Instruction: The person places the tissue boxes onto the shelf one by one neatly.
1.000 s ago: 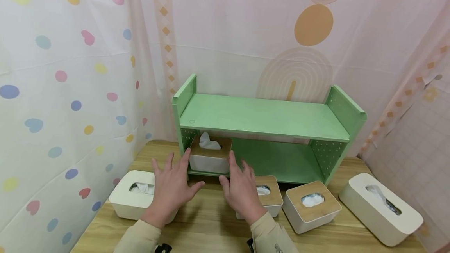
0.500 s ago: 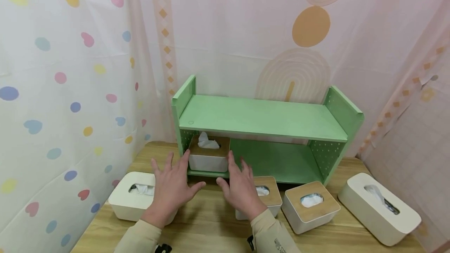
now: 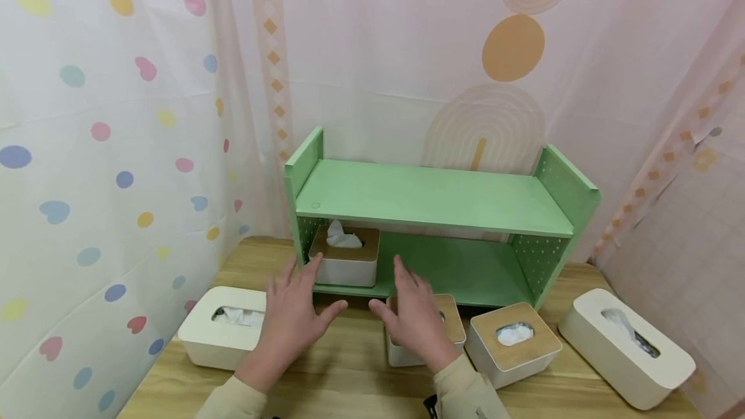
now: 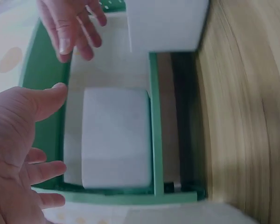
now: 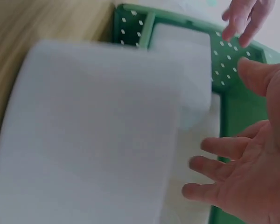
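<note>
A white tissue box with a wooden lid (image 3: 346, 257) sits at the left end of the lower shelf of a green rack (image 3: 433, 196), a tissue poking up from its slot. My left hand (image 3: 293, 315), fingers spread, is in front of its left corner, the fingertips overlapping that corner in the head view. To the right of the box, my right hand (image 3: 416, 312) has its fingers extended and apart from it, above another wood-lidded tissue box (image 3: 401, 353) on the table. Both wrist views show the shelved box's white side (image 4: 116, 137) with neither hand gripping it.
On the wooden table (image 3: 343, 380), an all-white tissue box (image 3: 215, 341) stands at left, partly behind the left hand. Farther right are a wood-lidded tissue box (image 3: 515, 344) and a long white tissue box (image 3: 631, 348). Patterned curtains (image 3: 378, 50) hang behind and at the sides.
Both hands have drawn back a little from the shelved tissue box. The right hand has moved to the right, away from its side. The box stays on the lower shelf.
</note>
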Action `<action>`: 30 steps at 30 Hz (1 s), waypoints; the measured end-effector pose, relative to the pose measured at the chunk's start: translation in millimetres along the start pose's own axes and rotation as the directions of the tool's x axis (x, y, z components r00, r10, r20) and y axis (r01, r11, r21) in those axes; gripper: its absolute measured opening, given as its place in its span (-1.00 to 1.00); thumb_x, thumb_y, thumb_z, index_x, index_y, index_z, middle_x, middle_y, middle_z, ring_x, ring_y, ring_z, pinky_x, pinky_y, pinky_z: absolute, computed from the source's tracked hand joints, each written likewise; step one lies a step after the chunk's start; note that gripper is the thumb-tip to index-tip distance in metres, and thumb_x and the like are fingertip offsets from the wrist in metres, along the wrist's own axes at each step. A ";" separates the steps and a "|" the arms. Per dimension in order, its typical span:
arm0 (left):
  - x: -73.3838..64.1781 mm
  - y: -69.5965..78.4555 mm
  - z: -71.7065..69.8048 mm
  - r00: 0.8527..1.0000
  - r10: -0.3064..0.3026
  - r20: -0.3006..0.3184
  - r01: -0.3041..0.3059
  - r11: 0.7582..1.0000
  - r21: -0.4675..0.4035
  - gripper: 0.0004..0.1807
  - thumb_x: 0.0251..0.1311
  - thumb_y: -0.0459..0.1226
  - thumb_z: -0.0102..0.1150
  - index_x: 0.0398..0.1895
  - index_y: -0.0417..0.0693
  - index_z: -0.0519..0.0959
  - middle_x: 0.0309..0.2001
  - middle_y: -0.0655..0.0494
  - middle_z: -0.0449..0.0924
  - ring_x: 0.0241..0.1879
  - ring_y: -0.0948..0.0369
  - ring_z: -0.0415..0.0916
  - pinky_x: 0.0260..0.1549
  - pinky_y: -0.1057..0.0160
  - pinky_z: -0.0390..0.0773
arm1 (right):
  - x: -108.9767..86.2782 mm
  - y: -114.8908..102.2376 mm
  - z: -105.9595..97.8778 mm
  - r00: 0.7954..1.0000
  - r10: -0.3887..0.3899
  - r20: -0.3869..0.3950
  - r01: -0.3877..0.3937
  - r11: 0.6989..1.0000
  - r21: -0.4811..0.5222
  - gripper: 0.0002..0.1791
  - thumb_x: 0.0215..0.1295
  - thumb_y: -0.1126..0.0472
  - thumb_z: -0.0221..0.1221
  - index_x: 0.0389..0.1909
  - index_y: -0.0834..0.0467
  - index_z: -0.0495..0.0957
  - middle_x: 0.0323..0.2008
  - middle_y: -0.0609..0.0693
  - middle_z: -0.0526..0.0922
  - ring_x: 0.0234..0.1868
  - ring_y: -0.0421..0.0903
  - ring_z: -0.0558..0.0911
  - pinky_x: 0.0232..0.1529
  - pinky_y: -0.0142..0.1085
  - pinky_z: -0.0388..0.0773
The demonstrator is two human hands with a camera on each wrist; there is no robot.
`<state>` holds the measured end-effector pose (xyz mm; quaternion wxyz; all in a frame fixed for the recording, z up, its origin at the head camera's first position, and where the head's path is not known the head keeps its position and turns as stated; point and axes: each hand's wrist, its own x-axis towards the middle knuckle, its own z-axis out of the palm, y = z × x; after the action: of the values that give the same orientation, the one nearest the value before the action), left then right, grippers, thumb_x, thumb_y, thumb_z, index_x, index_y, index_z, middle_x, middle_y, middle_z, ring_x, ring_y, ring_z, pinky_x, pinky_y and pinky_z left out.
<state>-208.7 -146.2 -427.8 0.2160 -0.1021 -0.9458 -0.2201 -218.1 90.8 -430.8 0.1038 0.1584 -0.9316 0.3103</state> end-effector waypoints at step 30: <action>-19.5 51.8 69.5 0.946 0.109 0.306 -0.005 0.947 -0.321 0.34 -0.14 0.20 0.73 0.66 -0.17 0.23 0.49 -0.06 0.53 0.56 -0.32 0.25 0.40 -0.49 0.32 | -56.1 89.7 -61.9 0.990 0.059 0.126 -0.035 0.983 -0.182 0.41 -0.09 -0.33 0.62 0.67 0.26 0.17 0.29 0.25 0.69 0.40 0.46 0.52 0.45 0.58 0.11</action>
<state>-201.8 -70.4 -473.7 0.0472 -0.1973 -0.9173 -0.3425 -192.4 209.5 -447.4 0.0489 0.1464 -0.9640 0.2163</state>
